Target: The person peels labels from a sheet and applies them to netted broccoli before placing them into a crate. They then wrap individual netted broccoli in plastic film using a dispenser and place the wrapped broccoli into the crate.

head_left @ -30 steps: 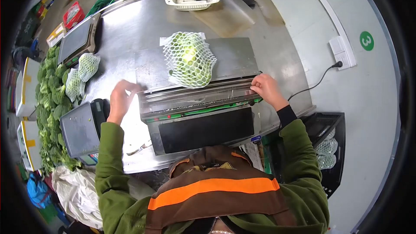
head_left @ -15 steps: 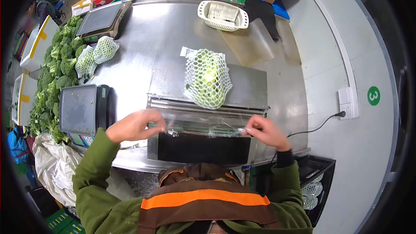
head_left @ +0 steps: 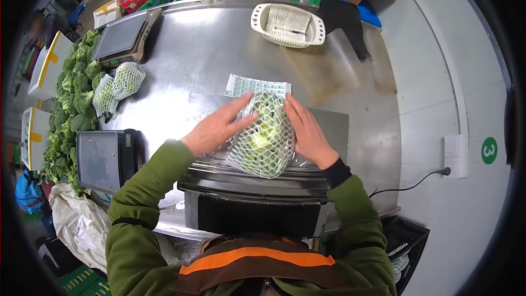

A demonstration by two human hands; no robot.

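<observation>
A green vegetable in white foam netting (head_left: 263,140) lies on the wrapping machine (head_left: 257,214), with clear film around its lower part. My left hand (head_left: 219,126) rests against its left side, fingers spread over the netting. Along its upper right side lies my right hand (head_left: 308,131), fingers stretched out and nearly together. Just beyond the fingertips, a sheet of printed labels (head_left: 257,85) lies flat, partly under the top of the netting.
Broccoli (head_left: 76,104) is heaped at the left beside two scales (head_left: 98,159) and two netted pieces (head_left: 129,80). A white basket (head_left: 287,24) holding paper stands at the back. A black cable (head_left: 405,187) runs to the right wall.
Both hands have let go of the film's edge and moved forward to the netted vegetable. The vegetable is nearer to me, and more of the label sheet shows behind it.
</observation>
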